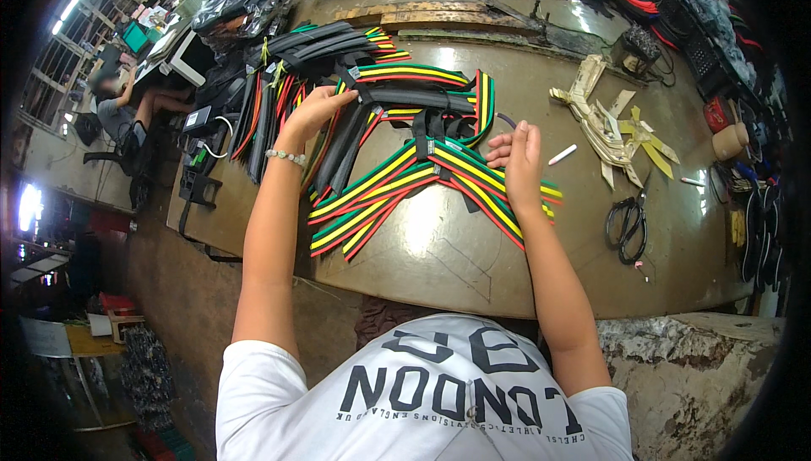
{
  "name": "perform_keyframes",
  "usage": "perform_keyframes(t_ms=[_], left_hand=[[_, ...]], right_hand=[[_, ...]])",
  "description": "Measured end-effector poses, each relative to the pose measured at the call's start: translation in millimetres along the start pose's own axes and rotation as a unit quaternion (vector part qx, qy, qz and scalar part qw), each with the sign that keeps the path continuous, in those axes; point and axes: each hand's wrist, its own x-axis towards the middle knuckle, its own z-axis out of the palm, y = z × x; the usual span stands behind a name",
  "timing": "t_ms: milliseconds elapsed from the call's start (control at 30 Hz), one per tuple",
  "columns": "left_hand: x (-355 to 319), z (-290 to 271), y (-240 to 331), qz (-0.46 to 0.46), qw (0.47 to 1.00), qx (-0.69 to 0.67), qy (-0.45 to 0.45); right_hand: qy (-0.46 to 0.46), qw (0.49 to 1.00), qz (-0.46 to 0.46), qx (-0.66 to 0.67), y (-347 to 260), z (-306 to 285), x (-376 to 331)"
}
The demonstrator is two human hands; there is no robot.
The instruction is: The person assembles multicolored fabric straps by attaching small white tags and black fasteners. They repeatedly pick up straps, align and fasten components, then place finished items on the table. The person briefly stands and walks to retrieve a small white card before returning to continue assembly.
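My left hand (pixel 319 113), with a beaded bracelet at its wrist, has its fingers closed at the corner of a black strap piece with green, yellow and red stripes (pixel 414 75). My right hand (pixel 519 157) is raised over the right end of a fanned stack of striped straps (pixel 380 189). Its fingers are bent together around a thin dark stick-like thing (pixel 505 120), whose kind I cannot make out. Black loops (pixel 422 133) and small pale labels show at the middle of the stack. The ends under my right hand are partly hidden.
A white marker (pixel 562 155), black-handled scissors (pixel 628 226) and a pile of cream and yellow pattern strips (pixel 604 127) lie to the right. Bundled straps (pixel 283 81) crowd the left. Beyond the table, a person (pixel 127 110) sits at the far left.
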Motion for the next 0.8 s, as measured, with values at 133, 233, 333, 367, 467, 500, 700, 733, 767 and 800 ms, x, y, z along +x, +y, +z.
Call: perform_keyframes(t_ms=[133, 233, 333, 367, 467, 500, 700, 733, 767, 800], left_hand=[[0, 0, 1, -0.057, 0.997, 0.051, -0.017], [-3, -3, 2, -0.042, 0.998, 0.015, -0.043], [-5, -2, -2, -0.001, 0.998, -0.034, -0.050], [-6, -1, -4, 0.017, 0.997, -0.045, -0.052], [-5, 1, -5, 0.019, 0.998, -0.048, -0.045], [-5, 2, -3, 0.037, 0.997, -0.047, -0.044], [-24, 26, 11, 0.123, 0.943, 0.296, 0.088], [-32, 36, 8, 0.147, 0.921, 0.342, 0.112], [-37, 45, 4, 0.178, 0.893, 0.387, 0.144], [-38, 53, 0, 0.153, 0.898, 0.396, 0.118]], right_hand=[[0.000, 1.000, 0.002, -0.003, 0, 0, 0], [-0.005, 1.000, 0.000, -0.001, 0, -1, 0], [-0.006, 1.000, 0.000, -0.004, 0, -1, 0], [-0.006, 1.000, 0.002, -0.004, 0, -1, 0], [-0.007, 1.000, 0.002, -0.003, 0, 0, 0], [-0.007, 1.000, 0.002, -0.003, 0, 0, 0], [-0.006, 1.000, 0.002, 0.004, -1, -1, 0], [-0.004, 1.000, 0.003, 0.007, -1, -1, 0], [-0.002, 1.000, 0.004, 0.008, -2, 0, 0], [0.002, 1.000, 0.004, 0.009, -2, 0, 0]])
